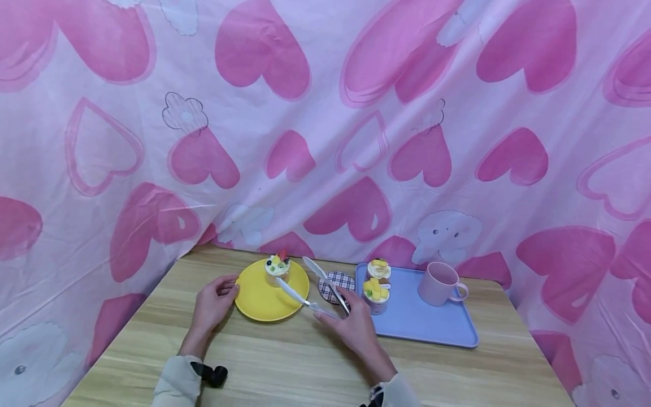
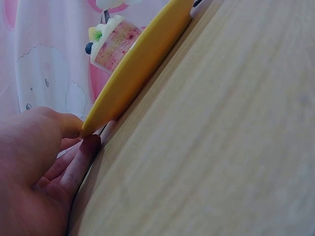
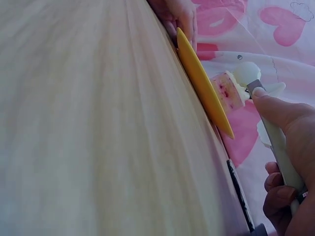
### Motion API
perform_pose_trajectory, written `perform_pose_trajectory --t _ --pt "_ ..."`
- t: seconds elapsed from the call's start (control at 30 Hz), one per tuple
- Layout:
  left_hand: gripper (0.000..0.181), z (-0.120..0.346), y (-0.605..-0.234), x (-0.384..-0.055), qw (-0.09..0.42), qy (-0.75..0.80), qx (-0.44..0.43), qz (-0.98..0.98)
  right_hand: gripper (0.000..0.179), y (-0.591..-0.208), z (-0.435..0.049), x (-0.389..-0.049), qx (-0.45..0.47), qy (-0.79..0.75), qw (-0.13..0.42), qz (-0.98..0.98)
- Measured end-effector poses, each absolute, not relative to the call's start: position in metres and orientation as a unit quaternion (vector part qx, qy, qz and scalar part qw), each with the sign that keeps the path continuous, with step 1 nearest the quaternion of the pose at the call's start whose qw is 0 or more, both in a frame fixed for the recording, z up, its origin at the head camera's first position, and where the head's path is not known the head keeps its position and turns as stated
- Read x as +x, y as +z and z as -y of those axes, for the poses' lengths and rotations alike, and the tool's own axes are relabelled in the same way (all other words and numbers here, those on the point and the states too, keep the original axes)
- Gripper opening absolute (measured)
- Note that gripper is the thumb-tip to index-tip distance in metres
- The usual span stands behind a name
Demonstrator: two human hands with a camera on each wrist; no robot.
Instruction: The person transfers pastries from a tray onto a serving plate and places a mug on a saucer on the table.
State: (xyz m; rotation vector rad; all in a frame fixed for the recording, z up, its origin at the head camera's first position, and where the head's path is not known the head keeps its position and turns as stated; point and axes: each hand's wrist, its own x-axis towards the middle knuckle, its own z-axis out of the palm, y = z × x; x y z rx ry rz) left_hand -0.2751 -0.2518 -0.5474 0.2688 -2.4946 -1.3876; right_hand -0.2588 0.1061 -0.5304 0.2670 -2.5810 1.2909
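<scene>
My left hand (image 1: 216,302) pinches the left rim of a yellow plate (image 1: 264,308); in the left wrist view the thumb lies over the edge and fingers lie beneath it. Toward the back of that plate stands a small fruit-topped cake (image 1: 277,270), with a strawberry and blueberries on top and pinkish sides (image 2: 118,46). My right hand (image 1: 358,328) grips a pair of tongs (image 1: 291,292) with pale tips and grey handles (image 3: 276,147). The tongs are spread, one tip before the cake, the other to its right. Whether a tip touches the cake, I cannot tell.
A round plaid coaster (image 1: 347,281) lies right of the plate, partly under the tongs. On the blue tray (image 1: 422,329) farther right stand two more small cakes, one rear (image 1: 378,271) and one front (image 1: 376,305), and a pink mug (image 1: 437,287). A heart-patterned curtain (image 1: 285,215) hangs behind.
</scene>
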Motion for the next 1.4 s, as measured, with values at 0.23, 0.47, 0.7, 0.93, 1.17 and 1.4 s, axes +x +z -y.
perform_pose_trajectory --t 0.23,0.47,0.7,0.93,1.17,1.4 --pt "0.033 0.252 -0.548 -0.276 0.138 -0.473 0.093 0.865 0.094 -0.529 -0.118 -0.253 0.073 0.435 0.112 0.891" --pt "0.032 0.252 -0.550 -0.276 0.151 -0.475 0.083 0.863 0.090 -0.527 -0.132 -0.246 0.076 0.443 0.120 0.885" --pt "0.032 0.252 -0.550 -0.275 0.146 -0.478 0.084 0.862 0.086 -0.524 -0.150 -0.236 0.080 0.432 0.125 0.890" --pt "0.032 0.251 -0.550 -0.275 0.144 -0.485 0.088 0.858 0.082 -0.522 -0.167 -0.227 0.063 0.418 0.131 0.897" --pt "0.032 0.252 -0.550 -0.276 0.143 -0.485 0.090 0.858 0.079 -0.519 -0.186 -0.220 0.073 0.413 0.142 0.897" --pt "0.033 0.252 -0.552 -0.277 0.142 -0.485 0.087 0.859 0.076 -0.517 -0.203 -0.212 0.086 0.404 0.154 0.897"
